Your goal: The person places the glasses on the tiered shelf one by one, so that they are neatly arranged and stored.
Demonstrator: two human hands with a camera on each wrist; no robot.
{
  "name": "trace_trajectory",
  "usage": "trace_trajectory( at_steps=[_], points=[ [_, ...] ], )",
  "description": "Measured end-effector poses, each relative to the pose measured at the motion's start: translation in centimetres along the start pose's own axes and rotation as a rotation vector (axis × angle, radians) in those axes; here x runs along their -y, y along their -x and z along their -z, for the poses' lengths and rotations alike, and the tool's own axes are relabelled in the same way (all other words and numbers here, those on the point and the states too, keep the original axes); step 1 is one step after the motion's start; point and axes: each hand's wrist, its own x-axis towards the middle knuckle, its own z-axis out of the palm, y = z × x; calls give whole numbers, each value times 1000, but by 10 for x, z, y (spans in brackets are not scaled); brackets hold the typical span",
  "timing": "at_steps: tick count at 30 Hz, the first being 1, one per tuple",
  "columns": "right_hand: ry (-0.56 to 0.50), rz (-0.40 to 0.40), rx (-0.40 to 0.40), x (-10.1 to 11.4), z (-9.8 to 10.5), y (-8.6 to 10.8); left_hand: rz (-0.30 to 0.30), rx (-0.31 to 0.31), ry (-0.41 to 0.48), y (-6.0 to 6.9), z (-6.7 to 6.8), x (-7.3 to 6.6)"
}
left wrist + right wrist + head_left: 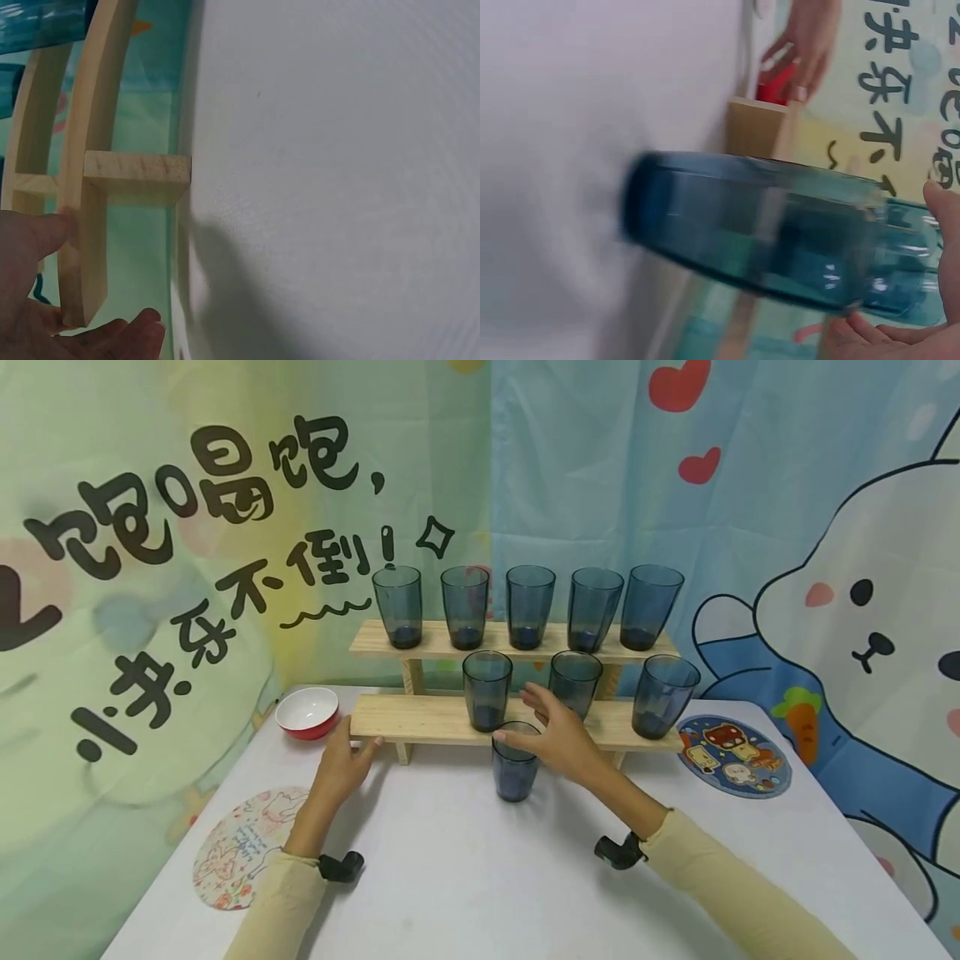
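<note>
My left hand (345,768) grips the left end of the lower board of a two-tier wooden shelf (405,718). In the left wrist view its thumb and fingers (139,337) lie on either side of the board end. A blue-tinted glass (514,777) is upright in front of the shelf, below the lower board. My right hand (558,735) is at this glass's rim, thumb and fingers spread wide apart. The right wrist view shows the glass (757,225) blurred at its base, the spread hand (922,300) beyond its rim.
Several blue glasses (530,610) line the upper board; three more, including one glass (487,693), stand on the lower. A red-and-white bowl (307,714) sits left of the shelf. Round mats lie left, a pink one (240,852), and right, a blue one (738,758).
</note>
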Motion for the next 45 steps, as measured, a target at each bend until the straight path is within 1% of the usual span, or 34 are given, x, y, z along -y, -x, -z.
trace_trajectory(
  at_steps=[4,7,10,15,21,25,29,32,35,38,41,45],
  points=[
    [28,-26,3,-23,-6,15,11,6,-6,0,0,0],
    [58,-47,0,-34,-14,21,23,5,-17,0,1,1],
    [46,-49,-19,-42,-21,24,19,7,-16,0,1,1],
    [-44,-10,-55,-48,-25,27,6,11,-3,-1,0,0],
    [-53,36,-66,-50,-27,24,-4,3,-16,-2,2,0],
    [-61,33,-67,-51,-28,25,-7,2,-9,-2,2,0],
    [-65,25,-60,-52,-25,25,3,8,4,-3,0,3],
    [-63,26,-53,-51,-22,26,5,11,6,-3,-1,3],
    [-58,38,-43,-44,-20,27,-2,6,-4,-3,-1,3],
    [-71,62,-23,-31,-20,28,-10,3,-14,-3,-1,2],
    [-101,102,6,-16,-22,28,-13,0,-17,-3,-1,1],
    [-136,126,37,5,-28,27,-21,-12,-12,-2,-1,2]
  ],
)
